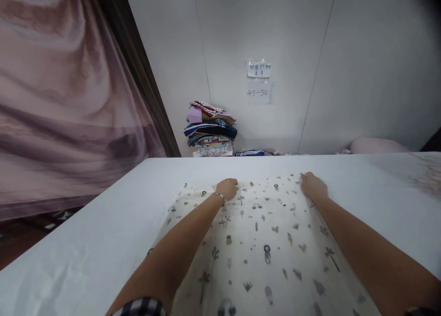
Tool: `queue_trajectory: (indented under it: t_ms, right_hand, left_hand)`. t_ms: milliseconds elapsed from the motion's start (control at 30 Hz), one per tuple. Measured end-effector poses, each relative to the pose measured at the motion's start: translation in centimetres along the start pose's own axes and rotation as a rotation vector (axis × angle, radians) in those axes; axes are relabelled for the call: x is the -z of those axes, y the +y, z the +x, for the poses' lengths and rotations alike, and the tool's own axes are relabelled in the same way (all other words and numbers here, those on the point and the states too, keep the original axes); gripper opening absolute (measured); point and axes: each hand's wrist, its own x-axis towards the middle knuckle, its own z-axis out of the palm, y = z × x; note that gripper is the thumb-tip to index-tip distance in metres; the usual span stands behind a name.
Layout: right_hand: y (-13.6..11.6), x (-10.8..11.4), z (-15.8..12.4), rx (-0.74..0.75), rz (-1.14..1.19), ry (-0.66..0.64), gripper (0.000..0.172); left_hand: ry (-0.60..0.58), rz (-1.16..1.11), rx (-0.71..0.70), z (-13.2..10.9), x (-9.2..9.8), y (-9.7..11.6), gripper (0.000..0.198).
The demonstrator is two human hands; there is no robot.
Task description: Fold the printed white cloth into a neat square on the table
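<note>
A cream cloth (255, 233) printed with small palm trees, pineapples and leaves lies spread over a white table (86, 233). Its near end runs out of the bottom of the view. Near the middle of the cloth's far edge, my left hand (227, 189) is closed with curled fingers on the fabric; a bracelet circles that wrist. My right hand (314, 186) pinches the far right corner of the same cloth between its fingers. Both arms reach forward over the cloth, covering parts of its sides.
Behind the table's far edge rises a stack of folded fabrics (211, 130), with more folded cloth (250, 152) beside it. A pink curtain (69, 91) hangs at the left. Handwritten paper signs (259, 70) are taped to the grey wall (285, 26).
</note>
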Motion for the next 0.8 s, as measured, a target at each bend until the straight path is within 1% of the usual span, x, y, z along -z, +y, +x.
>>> queue_trajectory:
  t_ms: [100, 233, 400, 500, 667, 733, 800]
  right_hand:
    - [0.0, -0.1, 0.0, -0.001, -0.007, 0.008, 0.041]
    - [0.0, -0.2, 0.0, -0.003, -0.005, 0.013, 0.043]
    - [0.0, -0.1, -0.1, 0.011, 0.002, 0.013, 0.044]
    - [-0.1, 0.1, -0.3, 0.009, 0.018, 0.0, 0.042]
    - [-0.1, 0.0, -0.2, -0.002, 0.012, -0.002, 0.04]
    - [-0.1, -0.1, -0.1, 0.004, 0.01, 0.004, 0.04]
    - [-0.1, -0.1, -0.1, 0.001, 0.005, 0.009, 0.041]
  left_hand:
    - [-0.029, 0.022, 0.008, 1.4, 0.3, 0.2, 0.023]
    - [-0.038, 0.038, -0.044, 1.6, 0.3, -0.1, 0.022]
    - [0.048, 0.081, -0.155, 0.1, -0.2, -0.1, 0.018]
    - [0.111, 0.118, -0.217, -1.1, -0.8, 0.1, 0.02]
    - [0.154, 0.216, -0.309, -2.5, -1.8, 0.2, 0.022]
    - [0.16, 0.227, -0.31, -2.7, -1.9, 0.2, 0.024]
    - [0.143, 0.183, -0.278, -2.7, -1.7, 0.3, 0.026]
